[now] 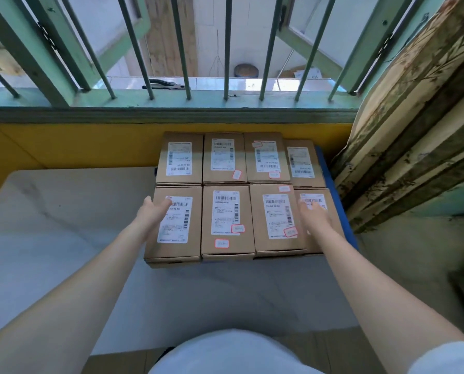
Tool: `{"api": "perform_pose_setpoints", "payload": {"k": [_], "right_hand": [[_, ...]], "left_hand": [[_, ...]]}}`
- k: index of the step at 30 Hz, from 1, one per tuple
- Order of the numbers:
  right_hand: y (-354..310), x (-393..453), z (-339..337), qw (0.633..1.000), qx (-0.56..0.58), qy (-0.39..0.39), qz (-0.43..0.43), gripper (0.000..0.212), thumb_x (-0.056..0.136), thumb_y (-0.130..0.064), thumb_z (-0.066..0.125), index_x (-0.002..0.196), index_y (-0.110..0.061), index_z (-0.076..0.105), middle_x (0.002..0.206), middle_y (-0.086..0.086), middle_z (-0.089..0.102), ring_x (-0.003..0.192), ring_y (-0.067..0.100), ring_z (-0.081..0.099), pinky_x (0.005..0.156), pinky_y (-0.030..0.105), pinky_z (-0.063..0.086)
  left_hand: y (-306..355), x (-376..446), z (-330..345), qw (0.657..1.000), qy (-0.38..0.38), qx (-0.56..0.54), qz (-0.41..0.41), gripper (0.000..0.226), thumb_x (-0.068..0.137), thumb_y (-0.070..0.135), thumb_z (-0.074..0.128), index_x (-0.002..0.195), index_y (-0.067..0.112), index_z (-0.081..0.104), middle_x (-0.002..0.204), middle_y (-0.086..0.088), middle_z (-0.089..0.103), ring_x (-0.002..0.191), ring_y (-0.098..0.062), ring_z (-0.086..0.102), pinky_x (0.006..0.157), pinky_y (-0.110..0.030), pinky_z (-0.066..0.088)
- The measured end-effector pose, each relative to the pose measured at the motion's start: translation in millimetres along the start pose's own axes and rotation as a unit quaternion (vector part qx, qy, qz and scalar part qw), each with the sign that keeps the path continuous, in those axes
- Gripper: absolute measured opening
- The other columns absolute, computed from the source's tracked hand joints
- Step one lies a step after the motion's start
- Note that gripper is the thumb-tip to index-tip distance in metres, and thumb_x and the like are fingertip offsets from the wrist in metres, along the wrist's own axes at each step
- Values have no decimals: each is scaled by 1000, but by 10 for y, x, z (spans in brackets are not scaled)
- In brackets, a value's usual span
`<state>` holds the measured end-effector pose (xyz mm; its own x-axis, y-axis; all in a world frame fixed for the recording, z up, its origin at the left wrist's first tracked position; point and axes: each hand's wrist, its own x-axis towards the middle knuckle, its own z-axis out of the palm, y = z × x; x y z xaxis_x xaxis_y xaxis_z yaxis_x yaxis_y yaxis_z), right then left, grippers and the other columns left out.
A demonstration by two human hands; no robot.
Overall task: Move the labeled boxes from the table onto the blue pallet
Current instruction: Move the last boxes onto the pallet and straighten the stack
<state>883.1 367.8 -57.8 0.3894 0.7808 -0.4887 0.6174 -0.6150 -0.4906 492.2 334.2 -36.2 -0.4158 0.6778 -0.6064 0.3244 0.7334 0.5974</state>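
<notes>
Hands reach forward from our bare forearms toward a block of eight labeled cardboard boxes, seen from a head camera looking down. Our left hand (155, 209) lies with fingers straight and relaxed on the top of the near-left box (175, 225), fingertips on the upper corner of its white shipping label; that grip is spread flat and closes on nothing. Our right hand (313, 215) rests the same way, fingers extended and apart, on the near-right box (318, 220), covering part of its label. The boxes (227, 195) sit tight against each other in two rows of four, labels up, several carrying small red-edged stickers. They stand on the blue pallet (333, 184), which shows only as a blue strip along the right side of the stack. To the left and in front of the stack spreads a pale marbled tabletop (63, 225). Behind the boxes runs a yellow wall panel (90, 144), and above it a green window sill with upright green bars (227, 49). On the right, a worn, patterned board (414, 117) leans close beside the pallet. Our white garment (231, 352) fills the bottom edge.
</notes>
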Motion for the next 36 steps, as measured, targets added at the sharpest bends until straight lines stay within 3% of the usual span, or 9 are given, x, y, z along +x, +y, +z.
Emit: {"api": "perform_pose_setpoints", "payload": {"k": [7,11,14,16,19,22,25,31,36], "right_hand": [[348,-190,-13,993,-73,-46,-77,69,98,-54,35,152,-11,31,156,14,33,143,34,30,116,44,25],[376,-249,10,983,-95,-91,-127,83,95,-63,35,157,-13,12,164,8,15,151,29,11,122,46,12],[371,-437,-73,958,-202,-37,-199,105,83,-75,46,158,-18,-2,166,6,-1,152,28,0,122,45,8],[344,-599,-30,907,-299,-11,-297,115,77,-78,52,157,-23,-9,165,5,-11,152,29,-8,122,46,2],[332,-734,196,834,-396,-8,-384,120,72,-75,61,156,-26,-9,164,4,-16,151,29,-16,122,50,-4],[315,-688,385,799,-461,-19,-385,117,76,-46,76,155,-22,-6,165,7,-11,152,31,-8,122,48,2],[329,-596,479,785,-486,8,-383,113,77,-23,75,155,-20,-7,164,10,-4,151,33,0,120,45,14],[321,-551,461,758,-507,19,-409,108,78,-17,71,155,-15,-6,162,15,1,148,38,6,118,47,18],[308,-646,230,769,-460,-1,-444,114,78,-72,57,156,-18,-6,164,10,-6,151,35,-7,120,56,-1]], "left_hand": [[-152,-140,113,999,31,24,29,73,88,45,57,146,13,27,140,-13,50,118,-34,54,98,-47,47],[-131,-227,88,986,65,136,73,88,85,50,59,152,14,16,151,-17,32,135,-39,35,106,-51,37],[-115,-471,160,909,138,275,282,85,80,54,63,146,16,27,147,-12,36,135,-33,33,105,-50,36],[-145,-651,321,845,108,357,383,98,76,64,63,152,20,20,153,-7,29,141,-28,26,112,-45,30],[-275,-785,689,775,26,480,410,113,68,75,59,153,29,0,160,-7,11,147,-30,10,117,-47,22],[-398,-773,951,729,27,566,385,120,64,71,66,153,30,-5,157,-7,8,144,-33,11,111,-49,27],[-461,-712,1064,715,72,591,366,116,66,57,74,150,28,-1,148,-7,9,137,-32,20,101,-48,34],[-328,-716,1136,712,93,607,340,102,76,45,72,151,28,5,148,-7,18,131,-32,27,94,-46,39],[-207,-857,1072,738,87,572,346,117,65,64,71,152,30,0,151,-9,11,139,-33,18,109,-52,28]]}}
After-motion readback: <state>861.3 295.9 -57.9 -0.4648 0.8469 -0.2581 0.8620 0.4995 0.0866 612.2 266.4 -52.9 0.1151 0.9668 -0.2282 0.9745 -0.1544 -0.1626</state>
